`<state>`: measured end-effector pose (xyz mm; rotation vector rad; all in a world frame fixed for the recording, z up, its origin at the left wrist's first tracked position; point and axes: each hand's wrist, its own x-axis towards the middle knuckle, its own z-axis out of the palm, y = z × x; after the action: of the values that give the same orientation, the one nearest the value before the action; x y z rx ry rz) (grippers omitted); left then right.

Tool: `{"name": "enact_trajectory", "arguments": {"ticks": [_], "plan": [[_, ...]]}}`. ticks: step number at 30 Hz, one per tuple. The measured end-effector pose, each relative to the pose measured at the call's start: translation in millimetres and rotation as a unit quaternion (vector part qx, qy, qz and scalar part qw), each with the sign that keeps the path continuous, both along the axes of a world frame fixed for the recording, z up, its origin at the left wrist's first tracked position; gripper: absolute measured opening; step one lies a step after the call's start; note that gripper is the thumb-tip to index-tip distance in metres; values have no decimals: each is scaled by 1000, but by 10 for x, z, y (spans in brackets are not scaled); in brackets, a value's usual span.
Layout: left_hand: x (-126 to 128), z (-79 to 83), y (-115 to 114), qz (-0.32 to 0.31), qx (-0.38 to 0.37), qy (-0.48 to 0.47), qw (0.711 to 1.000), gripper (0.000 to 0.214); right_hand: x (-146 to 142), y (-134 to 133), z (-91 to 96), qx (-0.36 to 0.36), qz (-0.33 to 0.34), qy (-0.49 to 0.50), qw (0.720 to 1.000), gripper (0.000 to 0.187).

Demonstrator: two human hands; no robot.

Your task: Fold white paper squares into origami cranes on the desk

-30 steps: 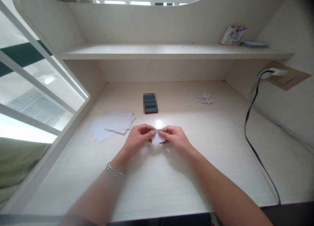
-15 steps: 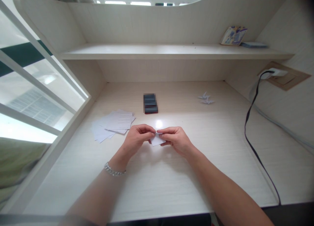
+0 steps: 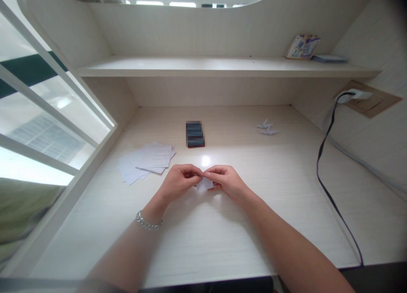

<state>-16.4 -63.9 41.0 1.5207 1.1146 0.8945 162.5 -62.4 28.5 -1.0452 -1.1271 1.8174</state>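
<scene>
Between my two hands, above the middle of the desk, is a small folded piece of white paper [image 3: 204,184]. My left hand [image 3: 182,178], with a silver chain bracelet on its wrist, pinches the paper's left side and upper edge. My right hand [image 3: 224,179] pinches the right side, thumb and forefinger meeting the left fingertips at the top. The fingers hide part of the paper and its finer folds. To the left lies a loose pile of white paper sheets [image 3: 152,157], some with printed lines. Small folded white paper figures [image 3: 267,126] rest at the back right.
A dark, pixelated flat object [image 3: 195,134] lies behind my hands. On the right, a black cable [image 3: 321,157] runs from a wall socket [image 3: 370,99] down over the desk's front edge. A shelf [image 3: 197,64] spans the back, bearing a colourful packet [image 3: 303,46]. White bars border the left.
My hands have drawn closer together, with the fingertips now meeting over the paper's top. The paper has tilted and shows a smaller face. Everything else on the desk stays put.
</scene>
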Motion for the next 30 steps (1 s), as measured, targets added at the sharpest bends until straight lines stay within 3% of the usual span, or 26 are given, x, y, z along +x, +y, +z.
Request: {"name": "enact_trajectory", "arguments": {"ticks": [15, 30], "plan": [[-25, -53, 35, -7, -22, -20, 1000, 14, 23, 10, -3, 79, -7, -59, 995, 24], [7, -26, 27, 17, -25, -49, 998, 21, 12, -9, 28, 87, -51, -54, 993, 24]]}}
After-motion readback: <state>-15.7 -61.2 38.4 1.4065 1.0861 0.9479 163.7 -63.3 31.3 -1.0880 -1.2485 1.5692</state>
